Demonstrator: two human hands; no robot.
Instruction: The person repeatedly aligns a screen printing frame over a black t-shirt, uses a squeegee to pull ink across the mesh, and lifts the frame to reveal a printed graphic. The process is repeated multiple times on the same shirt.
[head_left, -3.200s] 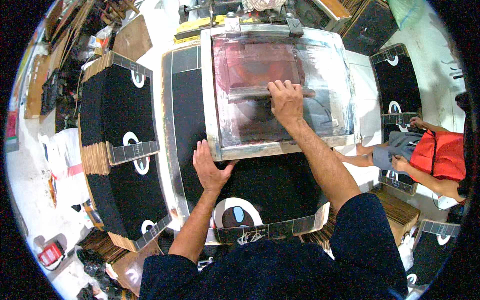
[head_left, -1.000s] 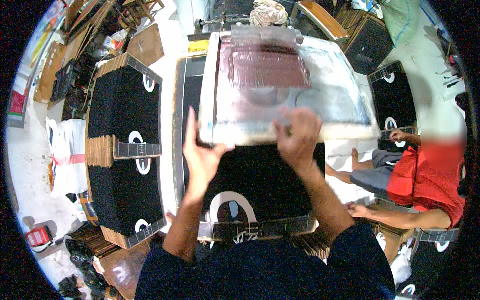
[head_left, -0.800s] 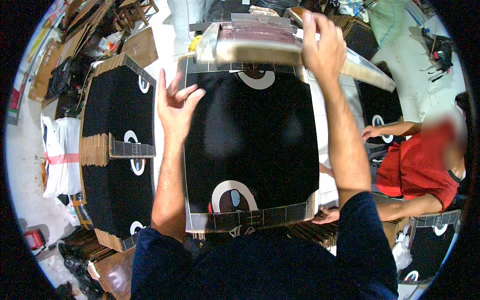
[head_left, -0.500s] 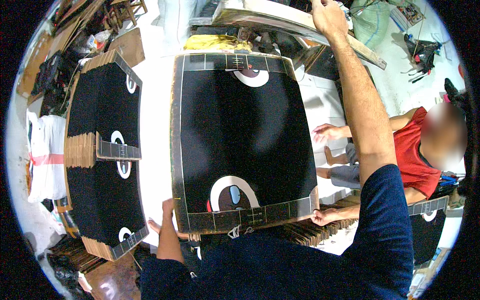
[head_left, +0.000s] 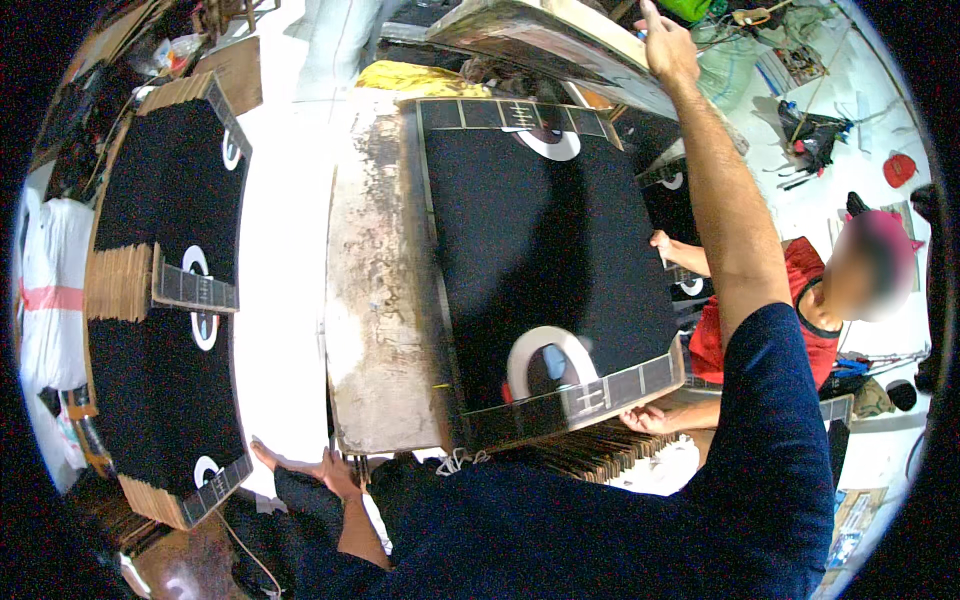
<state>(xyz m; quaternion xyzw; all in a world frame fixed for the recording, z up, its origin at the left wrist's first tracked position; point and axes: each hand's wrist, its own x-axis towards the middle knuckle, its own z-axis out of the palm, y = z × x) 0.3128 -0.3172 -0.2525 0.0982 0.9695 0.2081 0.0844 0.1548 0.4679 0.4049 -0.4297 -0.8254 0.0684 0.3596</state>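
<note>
My right hand grips the raised wooden screen-printing frame at the top, with my arm stretched along the right. My left hand is low, fingers apart, near the lower-left corner of the stained pale platform. A large black board with grey strips and white-ringed eye prints at two ends lies skewed over the platform's right part. A co-worker's hands are at its right side and lower edge.
Stacks of printed black boards stand at the left beside white wrapped bundles. The co-worker in red sits at the right. A yellow cloth lies behind the platform; cardboard stacks sit below.
The screen has swung up from the board, held by my right hand. My left hand has left it and dropped low. The black board has shifted rightward on the platform, exposing its left part.
</note>
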